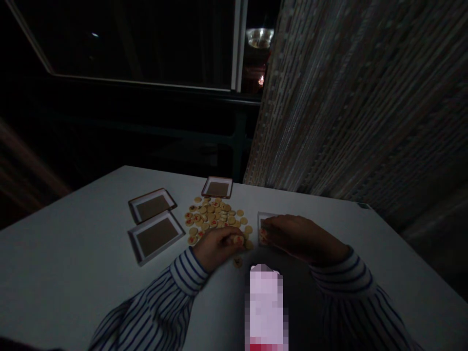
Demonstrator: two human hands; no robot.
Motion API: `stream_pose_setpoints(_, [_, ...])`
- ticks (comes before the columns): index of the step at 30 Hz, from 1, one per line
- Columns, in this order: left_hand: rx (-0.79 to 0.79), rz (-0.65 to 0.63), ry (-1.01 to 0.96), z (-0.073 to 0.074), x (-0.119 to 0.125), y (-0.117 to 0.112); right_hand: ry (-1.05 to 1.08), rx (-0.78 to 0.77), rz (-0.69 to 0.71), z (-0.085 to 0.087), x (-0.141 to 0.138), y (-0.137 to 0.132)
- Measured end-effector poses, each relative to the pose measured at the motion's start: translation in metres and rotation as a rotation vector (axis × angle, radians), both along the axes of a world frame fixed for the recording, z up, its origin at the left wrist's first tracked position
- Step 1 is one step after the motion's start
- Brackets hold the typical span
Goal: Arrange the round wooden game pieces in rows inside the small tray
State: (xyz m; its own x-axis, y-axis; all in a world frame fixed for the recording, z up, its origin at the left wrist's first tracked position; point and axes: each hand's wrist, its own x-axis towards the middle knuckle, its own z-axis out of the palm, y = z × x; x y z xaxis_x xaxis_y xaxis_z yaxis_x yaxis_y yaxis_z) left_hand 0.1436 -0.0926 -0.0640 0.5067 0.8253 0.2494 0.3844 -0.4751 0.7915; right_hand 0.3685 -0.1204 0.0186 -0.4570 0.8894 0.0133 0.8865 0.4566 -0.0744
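Striped sleeves (153, 307) closest, then a round piece (238, 240) pinched in the left grip (215, 246), just left of the tray (266, 214) under the right grip (305, 236) (can't tell if pinching anything, tbh), with loose pieces (212, 214) beyond on the table (73, 243).

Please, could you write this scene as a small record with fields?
Left hand: holds a round piece with a red mark
Right hand: over a shallow tray, touch unclear
Loose pieces: heaped beyond the left hand, some marked red or dark
Other trays: two left of these pieces, one behind them
Surface: white table
Background: hanging curtain right, dark window
Light: dim
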Motion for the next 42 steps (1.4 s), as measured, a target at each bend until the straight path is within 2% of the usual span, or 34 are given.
stream_pose_setpoints(3, [-0.007,0.009,-0.016,0.007,0.005,0.004,0.033,-0.009,-0.017,0.006,0.006,-0.004])
stream_pose_setpoints(5, [-0.007,0.010,-0.025,0.016,0.006,0.009,0.046,0.006,-0.057,0.009,0.010,-0.007])
stream_pose_setpoints(9, [0.024,0.111,-0.203,0.046,-0.005,0.026,0.053,0.024,-0.100,0.016,0.018,-0.011])
stream_pose_setpoints(13, [-0.018,0.201,-0.325,0.076,-0.023,0.038,0.065,-0.002,-0.123,0.020,0.022,-0.012])
stream_pose_setpoints(18, [-0.018,0.271,-0.383,0.097,-0.025,0.042,0.062,0.003,-0.127,0.022,0.024,-0.012])
stream_pose_setpoints(21, [-0.057,0.249,-0.418,0.099,-0.008,0.043,0.058,0.005,-0.125,0.022,0.025,-0.011])
stream_pose_setpoints(27, [-0.137,0.084,-0.494,0.098,0.036,0.048,0.074,0.025,-0.125,0.020,0.033,-0.010])
stream_pose_setpoints(30, [-0.157,0.055,-0.486,0.096,0.052,0.049,0.074,0.019,-0.126,0.020,0.036,-0.008])
stream_pose_setpoints(36, [-0.236,-0.021,-0.377,0.084,0.070,0.046,0.076,0.043,-0.127,0.015,0.037,0.000])
stream_pose_setpoints(42, [-0.221,0.006,-0.321,0.077,0.076,0.051,0.107,0.098,-0.150,0.009,0.035,0.009])
